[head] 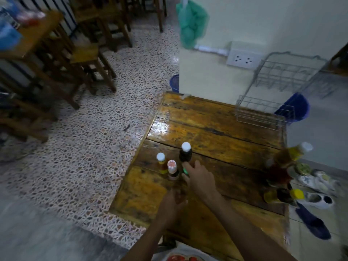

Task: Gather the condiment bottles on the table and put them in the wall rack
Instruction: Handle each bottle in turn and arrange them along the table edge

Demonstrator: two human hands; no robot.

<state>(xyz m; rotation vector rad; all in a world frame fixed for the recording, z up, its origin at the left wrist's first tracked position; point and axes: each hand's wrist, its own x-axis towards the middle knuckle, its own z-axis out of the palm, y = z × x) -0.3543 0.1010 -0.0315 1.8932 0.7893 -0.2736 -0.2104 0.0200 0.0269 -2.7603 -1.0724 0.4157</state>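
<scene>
Three upright bottles stand near the wooden table's (216, 117) left edge: a dark bottle with a white cap (185, 152), a yellow bottle with a white cap (161, 162) and a brown bottle with a red-and-white cap (172, 170). My right hand (200, 178) is just behind them, its fingers wrapped around a green-capped bottle (185, 171) that is mostly hidden. My left hand (172, 202) is curled low beside the group and blurred. More bottles (284, 162) cluster at the table's right edge, one yellow-capped bottle (282, 196) lying down. The wire wall rack (278, 87) hangs at the far right.
A wall with a power socket (243, 59) rises behind the table. A green bag (192, 25) hangs at the wall corner. Blue baskets (295, 108) and shoes (316, 185) are on the floor to the right. Wooden chairs and tables (56, 59) fill the left.
</scene>
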